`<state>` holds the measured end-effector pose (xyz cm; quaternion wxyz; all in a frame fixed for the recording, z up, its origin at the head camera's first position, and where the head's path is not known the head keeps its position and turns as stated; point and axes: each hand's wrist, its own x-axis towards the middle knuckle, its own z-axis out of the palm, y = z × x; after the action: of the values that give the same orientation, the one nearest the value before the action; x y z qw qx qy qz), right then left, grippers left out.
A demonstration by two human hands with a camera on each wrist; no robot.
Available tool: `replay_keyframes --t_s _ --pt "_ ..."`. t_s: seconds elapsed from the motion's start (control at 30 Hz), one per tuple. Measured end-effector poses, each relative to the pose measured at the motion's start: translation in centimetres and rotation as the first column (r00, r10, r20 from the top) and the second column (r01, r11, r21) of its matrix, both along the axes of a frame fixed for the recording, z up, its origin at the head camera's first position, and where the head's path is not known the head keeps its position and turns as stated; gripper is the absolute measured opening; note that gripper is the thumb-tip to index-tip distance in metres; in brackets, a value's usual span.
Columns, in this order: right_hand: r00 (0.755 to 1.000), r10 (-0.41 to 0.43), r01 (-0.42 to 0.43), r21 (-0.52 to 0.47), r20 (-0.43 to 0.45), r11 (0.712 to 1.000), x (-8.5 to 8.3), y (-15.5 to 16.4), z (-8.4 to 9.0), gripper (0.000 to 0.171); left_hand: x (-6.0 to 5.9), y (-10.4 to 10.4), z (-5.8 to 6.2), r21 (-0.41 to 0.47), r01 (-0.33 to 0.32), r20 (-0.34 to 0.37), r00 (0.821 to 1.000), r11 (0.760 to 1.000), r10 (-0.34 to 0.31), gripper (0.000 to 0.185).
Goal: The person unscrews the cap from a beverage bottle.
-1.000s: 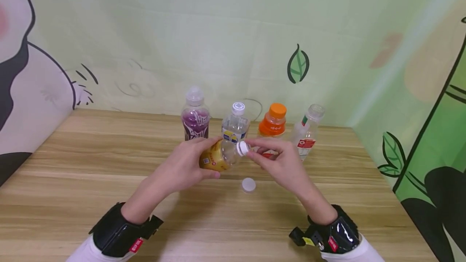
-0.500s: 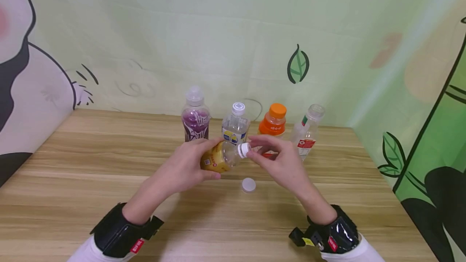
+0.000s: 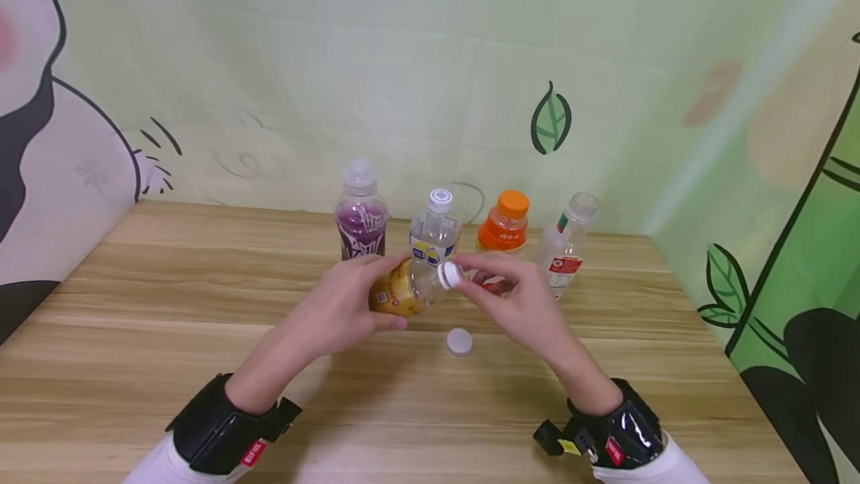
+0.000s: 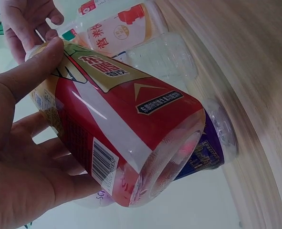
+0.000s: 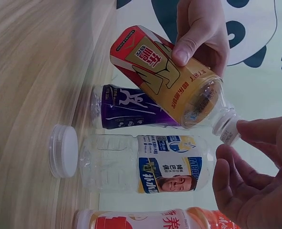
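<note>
My left hand grips a clear plastic bottle with a red and gold label. It tilts toward the right, its neck facing my right hand. A white bottle cap sits on that neck, and the thumb and index finger of my right hand pinch it. From the right wrist, the cap shows between those fingertips. The left wrist view shows the bottle's red lower part and its base turned outward. On the table below lies a loose white lid.
Behind the hands stand a purple bottle, a clear bottle with a white cap, an orange-capped bottle and a clear bottle with a red label and no coloured cap. A printed cloth wall rises behind the wooden table.
The right hand's index finger lifts off the cap's top edge and returns to it, turning slightly about the cap. The left hand and its bottle stay almost still.
</note>
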<state>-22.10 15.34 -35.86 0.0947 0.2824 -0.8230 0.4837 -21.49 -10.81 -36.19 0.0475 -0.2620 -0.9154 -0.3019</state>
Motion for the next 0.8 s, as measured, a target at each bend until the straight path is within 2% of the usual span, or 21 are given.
replay_keyframes --t_s 0.23,0.33,0.5,0.8 --pt "1.000 0.003 -0.003 -0.024 0.017 1.000 0.13 -0.09 0.04 0.028 0.02 0.04 0.09 -0.004 -0.004 0.001 1.000 1.000 0.004 0.082" --pt "0.999 -0.018 0.019 -0.038 0.039 0.999 0.20 -0.12 0.01 0.026 0.06 0.14 0.13 -0.009 -0.004 -0.003 1.000 1.000 0.004 0.083" --pt "0.997 -0.059 0.060 -0.020 0.048 0.998 0.21 -0.22 0.02 0.033 0.12 0.26 0.19 -0.019 -0.005 -0.012 1.000 1.000 0.005 0.082" --pt "1.000 -0.016 0.016 0.015 0.014 1.000 0.21 -0.24 -0.15 0.030 0.14 0.23 0.11 -0.021 -0.010 -0.004 1.000 1.000 0.010 0.083"
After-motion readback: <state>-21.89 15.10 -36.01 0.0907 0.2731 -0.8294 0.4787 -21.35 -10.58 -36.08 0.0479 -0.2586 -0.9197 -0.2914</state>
